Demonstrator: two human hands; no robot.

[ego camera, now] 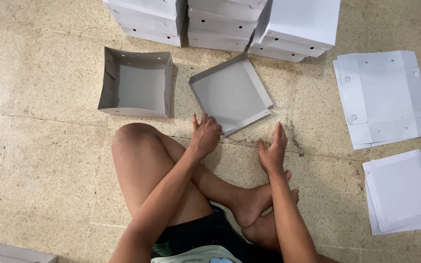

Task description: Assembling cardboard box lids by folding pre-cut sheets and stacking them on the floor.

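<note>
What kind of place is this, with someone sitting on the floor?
Probably an informal box-folding workspace: finished white boxes stacked on a speckled tile floor, flat cardboard blanks piled nearby, a half-folded lid waiting.

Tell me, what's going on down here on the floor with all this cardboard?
A person sits cross-legged on the floor, folding white cardboard boxes. The left hand touches the near edge of a half-folded lid; the right hand hovers open just beside it, holding nothing. An open box bottom lies to the left, finished boxes are stacked ahead, and flat unfolded sheets wait in piles on the right.
</note>
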